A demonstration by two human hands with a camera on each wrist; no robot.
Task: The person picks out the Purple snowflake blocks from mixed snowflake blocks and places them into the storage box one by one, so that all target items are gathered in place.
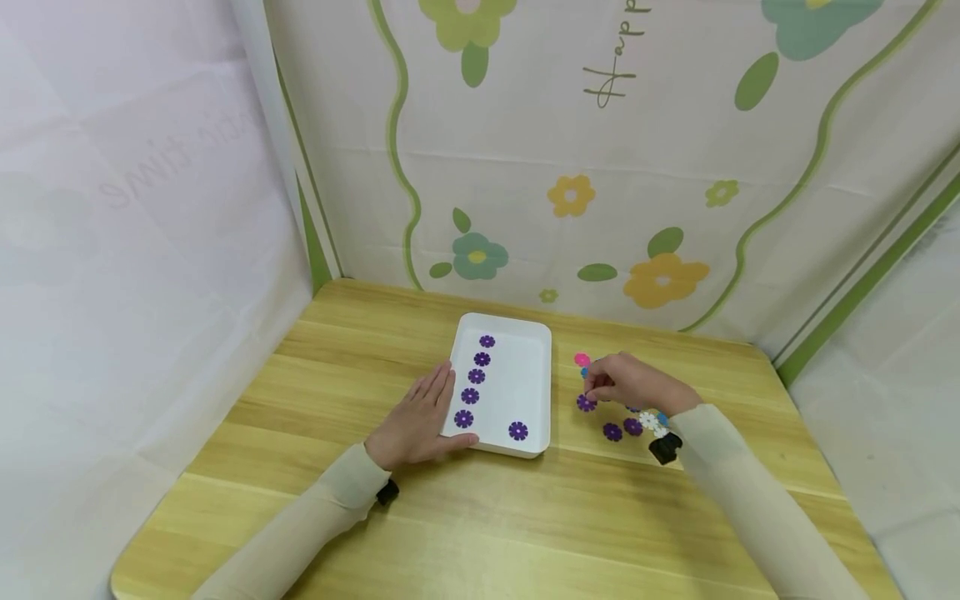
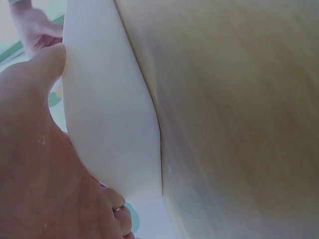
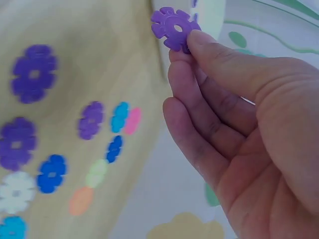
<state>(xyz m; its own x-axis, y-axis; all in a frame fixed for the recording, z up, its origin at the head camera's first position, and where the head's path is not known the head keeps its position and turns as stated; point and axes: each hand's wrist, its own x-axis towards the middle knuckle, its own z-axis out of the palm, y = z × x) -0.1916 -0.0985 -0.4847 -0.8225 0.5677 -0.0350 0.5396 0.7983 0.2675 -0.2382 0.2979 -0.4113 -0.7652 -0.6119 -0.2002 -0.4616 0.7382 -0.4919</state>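
My right hand [image 1: 636, 385] pinches a purple snowflake disc [image 3: 167, 22] between thumb and fingertips, to the right of the tray; the right wrist view shows it lifted off the table. My left hand [image 1: 412, 423] rests against the white tray [image 1: 517, 367] at its near left corner, with fingers straight along the left side and the thumb on the near rim. Inside the tray, several purple discs [image 1: 476, 377] form a column along the left side. One more purple disc [image 1: 518, 431] lies at the near right corner of the tray.
Loose discs lie on the wooden table [image 1: 300, 400] beneath and around my right hand: purple [image 3: 34, 74], white [image 3: 17, 193], dark blue [image 3: 52, 174], light blue [image 3: 119, 117], pink [image 3: 132, 121], pale green [image 3: 96, 173] and orange [image 3: 80, 200]. A flower-printed curtain [image 1: 517, 150] hangs behind the table.
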